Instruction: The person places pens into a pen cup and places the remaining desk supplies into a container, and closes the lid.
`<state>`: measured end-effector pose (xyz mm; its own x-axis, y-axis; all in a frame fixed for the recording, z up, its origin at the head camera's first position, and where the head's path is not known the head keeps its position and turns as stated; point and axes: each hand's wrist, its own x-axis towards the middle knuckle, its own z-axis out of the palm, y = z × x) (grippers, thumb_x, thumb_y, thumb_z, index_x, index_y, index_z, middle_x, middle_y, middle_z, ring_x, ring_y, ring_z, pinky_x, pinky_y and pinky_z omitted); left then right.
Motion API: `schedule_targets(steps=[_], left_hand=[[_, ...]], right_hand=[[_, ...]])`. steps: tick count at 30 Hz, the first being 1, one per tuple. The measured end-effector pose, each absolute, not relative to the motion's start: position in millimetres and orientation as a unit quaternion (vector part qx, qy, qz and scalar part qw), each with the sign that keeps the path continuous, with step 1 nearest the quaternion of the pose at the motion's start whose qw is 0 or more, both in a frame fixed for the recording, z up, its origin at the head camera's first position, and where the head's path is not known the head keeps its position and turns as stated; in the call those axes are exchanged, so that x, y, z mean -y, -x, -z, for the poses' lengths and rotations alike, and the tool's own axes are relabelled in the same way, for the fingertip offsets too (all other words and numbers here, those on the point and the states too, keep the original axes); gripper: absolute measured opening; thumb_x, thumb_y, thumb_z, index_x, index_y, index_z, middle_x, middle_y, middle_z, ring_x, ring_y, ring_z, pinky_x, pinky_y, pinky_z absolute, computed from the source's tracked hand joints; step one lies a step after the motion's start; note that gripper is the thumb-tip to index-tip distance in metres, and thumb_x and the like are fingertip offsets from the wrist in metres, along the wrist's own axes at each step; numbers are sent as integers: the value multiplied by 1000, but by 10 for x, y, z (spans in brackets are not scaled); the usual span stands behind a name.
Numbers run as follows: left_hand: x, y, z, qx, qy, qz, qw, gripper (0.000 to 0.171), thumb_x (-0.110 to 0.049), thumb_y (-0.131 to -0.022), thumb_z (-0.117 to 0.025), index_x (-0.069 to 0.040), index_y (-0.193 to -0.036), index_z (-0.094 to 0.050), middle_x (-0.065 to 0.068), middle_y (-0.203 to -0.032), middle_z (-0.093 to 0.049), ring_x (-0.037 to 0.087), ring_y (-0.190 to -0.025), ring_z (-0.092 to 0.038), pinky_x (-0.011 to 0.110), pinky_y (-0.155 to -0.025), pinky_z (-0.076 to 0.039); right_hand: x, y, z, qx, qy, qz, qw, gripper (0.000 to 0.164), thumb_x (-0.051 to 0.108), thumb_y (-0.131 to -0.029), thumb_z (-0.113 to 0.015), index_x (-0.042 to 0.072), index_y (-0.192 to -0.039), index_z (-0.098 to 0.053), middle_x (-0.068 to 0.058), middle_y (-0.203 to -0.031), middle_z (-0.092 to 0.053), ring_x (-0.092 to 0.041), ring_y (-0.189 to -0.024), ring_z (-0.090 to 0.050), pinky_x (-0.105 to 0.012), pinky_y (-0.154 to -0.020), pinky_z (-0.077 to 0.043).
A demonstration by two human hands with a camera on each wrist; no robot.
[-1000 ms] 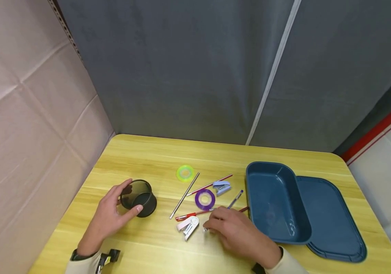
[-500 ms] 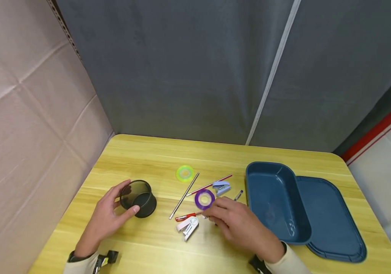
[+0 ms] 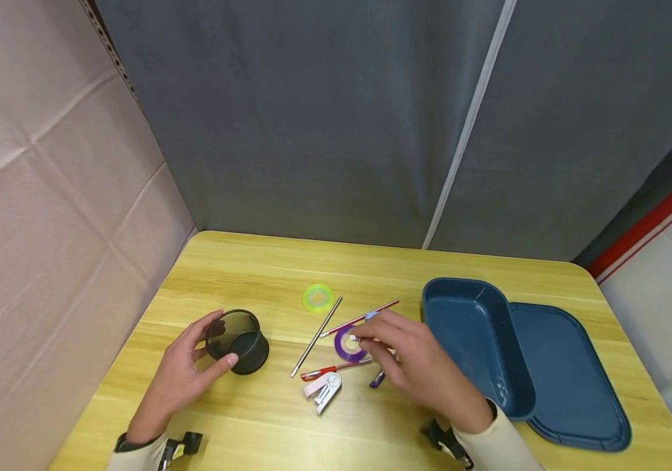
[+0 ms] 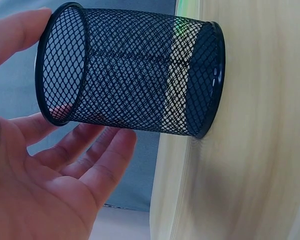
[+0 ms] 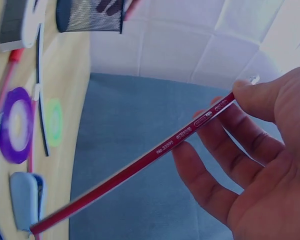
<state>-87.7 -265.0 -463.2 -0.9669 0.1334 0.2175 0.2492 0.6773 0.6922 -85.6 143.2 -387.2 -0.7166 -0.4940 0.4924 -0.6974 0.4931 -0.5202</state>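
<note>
My left hand [image 3: 182,373] holds a black mesh pen cup [image 4: 130,70], thumb at the rim and fingers along its side; the cup stands upright on the table. A red pencil [image 5: 135,167] hangs above the tabletop, pinched near its white-tipped end by the thumb and fingers of my right hand [image 3: 415,360]. Below that hand lie a purple tape roll [image 5: 7,125], a light-blue stapler [image 5: 22,200], mostly covered in the head view, and a blue-capped pen [image 3: 377,379]. Left of them are a pink-and-white stapler [image 3: 326,391] and a red pen [image 3: 318,375].
A silver pencil [image 3: 316,337] and another red pencil [image 3: 347,323] lie mid-table, with a green tape roll [image 3: 309,298] behind them. On the right stands a dark blue bin [image 3: 471,347], its lid [image 3: 577,379] lying beside it. A grey curtain [image 3: 312,131] hangs behind the table.
My right hand has picked the red pencil up off the table and raised it, moving slightly forward over the purple tape. The left hand and pen cup have stayed nearly still.
</note>
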Motion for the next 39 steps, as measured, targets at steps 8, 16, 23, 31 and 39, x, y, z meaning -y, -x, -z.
schedule_targets(steps=[8,16,23,31,39], left_hand=[[2652,871,4609,910,94,399,58,77,-28,-92,-84,-10,-157,-46,19,-144,-63,42,-128,-64,60,-89,-62],[2652,886,4594,910,93,400,52,77,-29,-92,-84,-9,-156,-46,20,-144,-63,43,-129,-64,59,-90,-62],[2651,882,4583,911,86,401,45,77,-30,-92,-85,-10,-156,-46,21,-142,-63,45,-129,-63,59,-91,-61],[2654,876,4594,909,89,404,44,78,-29,-92,-85,-9,-156,-46,21,-141,-63,45,-129,-63,60,-91,-61],[2646,869,4596,907,89,408,47,78,-27,-92,-85,-8,-156,-46,23,-140,-64,46,-128,-63,61,-90,-61]], right_hand=[[-1326,936,3741,837,-325,-424,120,23,9,-99,-75,20,-119,-76,9,-110,-75,-1,-93,-70,-21,-79,-63],[-1196,1036,3690,811,-291,-497,103,18,11,-100,-74,15,-117,-75,3,-107,-76,-9,-90,-73,-27,-77,-65],[-1023,1115,3626,761,-288,-576,75,17,5,-99,-73,8,-116,-72,-6,-108,-74,-18,-93,-76,-29,-79,-65],[-779,1204,3541,703,-304,-640,56,17,-2,-97,-72,3,-113,-68,-13,-109,-71,-28,-100,-75,-35,-82,-66],[-477,1295,3511,640,-310,-701,45,16,-7,-97,-69,-3,-112,-64,-21,-106,-67,-22,-96,-74,-42,-82,-67]])
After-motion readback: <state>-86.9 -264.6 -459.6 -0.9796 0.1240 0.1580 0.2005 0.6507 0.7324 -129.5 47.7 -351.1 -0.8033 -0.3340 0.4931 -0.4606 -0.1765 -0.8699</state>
